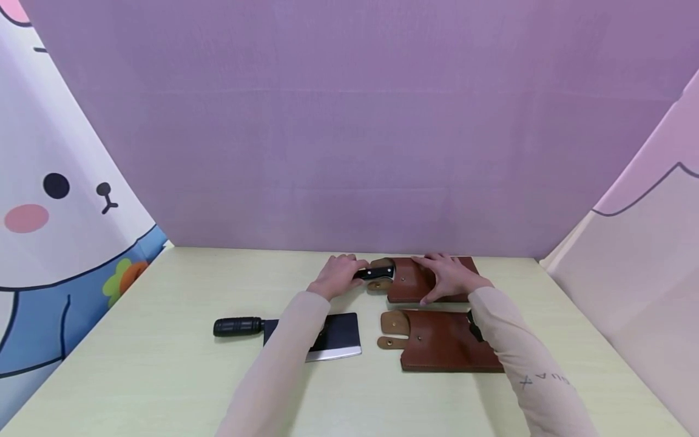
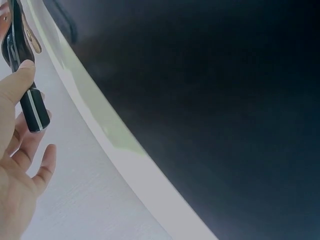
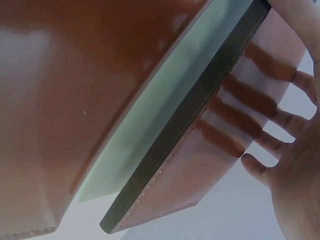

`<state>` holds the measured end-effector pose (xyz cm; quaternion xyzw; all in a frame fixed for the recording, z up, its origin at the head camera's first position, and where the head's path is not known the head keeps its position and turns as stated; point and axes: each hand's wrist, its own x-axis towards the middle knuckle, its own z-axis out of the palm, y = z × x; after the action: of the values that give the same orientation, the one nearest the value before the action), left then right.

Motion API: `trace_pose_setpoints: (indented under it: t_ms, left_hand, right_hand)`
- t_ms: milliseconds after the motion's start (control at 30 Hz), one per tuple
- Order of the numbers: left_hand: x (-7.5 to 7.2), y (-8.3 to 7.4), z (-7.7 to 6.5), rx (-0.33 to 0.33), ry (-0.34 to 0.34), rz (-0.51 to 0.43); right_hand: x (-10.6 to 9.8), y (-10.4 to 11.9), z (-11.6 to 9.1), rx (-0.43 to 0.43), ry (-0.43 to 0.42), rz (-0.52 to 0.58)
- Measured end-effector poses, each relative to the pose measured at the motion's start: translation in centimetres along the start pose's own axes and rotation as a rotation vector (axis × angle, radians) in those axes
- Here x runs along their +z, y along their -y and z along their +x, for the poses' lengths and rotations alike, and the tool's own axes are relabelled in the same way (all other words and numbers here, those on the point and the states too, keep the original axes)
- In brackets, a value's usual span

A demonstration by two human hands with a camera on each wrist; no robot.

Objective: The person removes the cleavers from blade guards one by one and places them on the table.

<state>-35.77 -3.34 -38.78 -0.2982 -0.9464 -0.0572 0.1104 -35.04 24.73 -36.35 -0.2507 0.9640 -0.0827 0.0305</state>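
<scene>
My left hand (image 1: 340,276) pinches the black riveted handle (image 1: 378,273) of a knife, thumb on its side in the left wrist view. Its blade lies inside the far brown leather sheath (image 1: 401,290). Across that sheath spreads my right hand (image 1: 450,276), thumb at the near edge and fingertips toward the far edge. In the right wrist view these fingers (image 3: 287,120) look straight, touching the glossy leather. Below my left forearm lies a cleaver (image 1: 344,331) with a dark blade and black ribbed handle, partly covered by the sleeve.
A second brown leather sheath (image 1: 448,352) lies nearer, its tan straps (image 1: 393,343) unfastened and pointing left. My right sleeve (image 1: 508,340) covers its right end. A purple wall (image 1: 349,152) closes off the back of the pale table (image 1: 136,376).
</scene>
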Motion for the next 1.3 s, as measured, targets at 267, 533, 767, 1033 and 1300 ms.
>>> trace_pose_setpoints:
  t_ms: [267, 533, 767, 1033, 1300]
  left_hand:
    - [0.0, 0.3, -0.1, 0.018, -0.029, 0.001]
    - [-0.2, 0.6, -0.4, 0.017, -0.041, -0.016]
    - [-0.4, 0.9, -0.6, 0.017, -0.035, -0.017]
    - [-0.5, 1.3, -0.5, 0.013, -0.039, -0.015]
    - [-0.6, 1.7, -0.5, 0.009, -0.03, -0.022]
  right_hand:
    - [0.1, 0.1, 0.1, 0.006, -0.005, -0.007]
    - [0.2, 0.0, 0.0, 0.023, 0.004, 0.002]
    - [0.2, 0.0, 0.1, 0.019, 0.008, 0.009]
    - [0.2, 0.1, 0.1, 0.005, -0.003, 0.009]
    - [0.1, 0.0, -0.1, 0.029, 0.003, 0.019]
